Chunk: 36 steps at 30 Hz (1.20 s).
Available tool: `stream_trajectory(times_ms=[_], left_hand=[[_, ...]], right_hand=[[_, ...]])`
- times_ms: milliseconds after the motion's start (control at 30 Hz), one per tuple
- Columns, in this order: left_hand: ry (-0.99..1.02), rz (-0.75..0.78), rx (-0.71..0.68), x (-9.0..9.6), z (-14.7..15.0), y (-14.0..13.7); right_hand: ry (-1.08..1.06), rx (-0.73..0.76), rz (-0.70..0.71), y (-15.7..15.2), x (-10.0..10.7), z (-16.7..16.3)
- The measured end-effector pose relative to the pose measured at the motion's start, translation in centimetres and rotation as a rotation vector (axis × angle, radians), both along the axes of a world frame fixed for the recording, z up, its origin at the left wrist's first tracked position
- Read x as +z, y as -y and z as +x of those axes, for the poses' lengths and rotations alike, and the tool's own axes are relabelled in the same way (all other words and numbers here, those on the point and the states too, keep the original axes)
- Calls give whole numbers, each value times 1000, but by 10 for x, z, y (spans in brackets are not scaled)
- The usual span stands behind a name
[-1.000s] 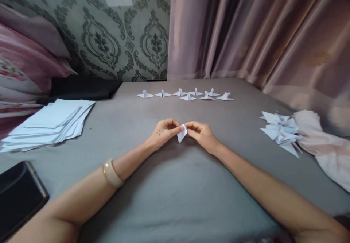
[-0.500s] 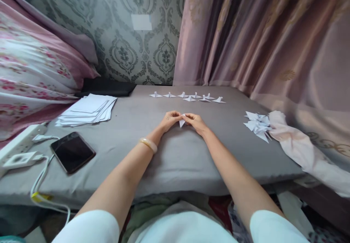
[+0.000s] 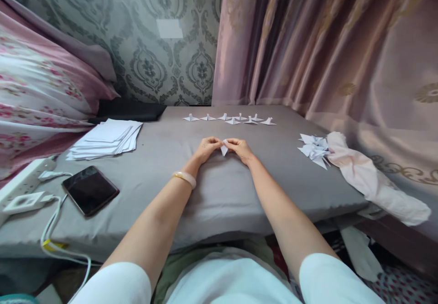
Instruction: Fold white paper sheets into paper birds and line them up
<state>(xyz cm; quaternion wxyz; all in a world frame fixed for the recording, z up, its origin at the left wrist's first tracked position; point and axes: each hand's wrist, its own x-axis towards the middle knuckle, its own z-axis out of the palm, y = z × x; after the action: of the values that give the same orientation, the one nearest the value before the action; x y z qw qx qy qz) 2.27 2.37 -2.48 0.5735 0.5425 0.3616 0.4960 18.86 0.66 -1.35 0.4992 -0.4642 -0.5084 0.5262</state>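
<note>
A small folded white paper piece (image 3: 224, 150) is held between my two hands over the middle of the grey-covered table (image 3: 219, 194). Its lower end narrows to a point facing me. My left hand (image 3: 207, 149) pinches it from the left, with a pale bangle on that wrist. From the other side, the thumb and fingers of my right hand (image 3: 240, 149) grip it. The fingers cover the paper's upper part. Beyond my hands stand several folded paper cranes (image 3: 233, 121) in loose rows.
On the left lie a stack of white paper (image 3: 106, 138), a dark phone (image 3: 90, 190) and a power strip (image 3: 25, 180) with white cables. A pile of folded paper pieces (image 3: 315, 149) rests at right beside a bunched pale cloth (image 3: 359, 167). Curtains hang along the right side.
The whole view has shifted slightly, so things appear a little further left. Both hands still pinch the folded paper, with only a slight change in its tilt.
</note>
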Motion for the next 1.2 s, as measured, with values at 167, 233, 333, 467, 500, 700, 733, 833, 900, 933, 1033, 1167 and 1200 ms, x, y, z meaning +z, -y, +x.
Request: stream_trajectory(times_ms=[167,233,333,467,500,700,733,833,900,933,1033,1167,1200], left_hand=[[34,-48,0,8,3,4],[28,-77,-21,13,3,6],[10,-135,-47,21,1,7],[-5,-253,-66,29,-3,-3],[-7,-287,-65,31,-3,-7],[73,-450,100,30,2,-24],[115,-462,151,29,4,-25],[241,-486,264,26,7,-25],[291,-500,291,27,8,-24],[307,-506,293,27,9,-24],[336,-513,274,29,11,-22],[316,-515,233,28,14,-19],[301,-515,223,28,15,-18]], right_hand=[[-13,-32,-38,3,2,0],[-32,-40,-51,5,4,-1],[-68,-51,-80,3,7,-2],[-107,-83,-143,-14,10,-5],[-111,-89,-160,-20,10,-6],[-143,-113,-265,-46,12,-16],[-157,-110,-278,-48,13,-16],[-198,-68,-298,-49,17,-16],[-203,-6,-266,-46,19,-16],[-189,22,-234,-45,19,-18],[-165,19,-195,-41,17,-24],[-135,-73,-152,-40,15,-31],[-126,-94,-140,-41,15,-32]])
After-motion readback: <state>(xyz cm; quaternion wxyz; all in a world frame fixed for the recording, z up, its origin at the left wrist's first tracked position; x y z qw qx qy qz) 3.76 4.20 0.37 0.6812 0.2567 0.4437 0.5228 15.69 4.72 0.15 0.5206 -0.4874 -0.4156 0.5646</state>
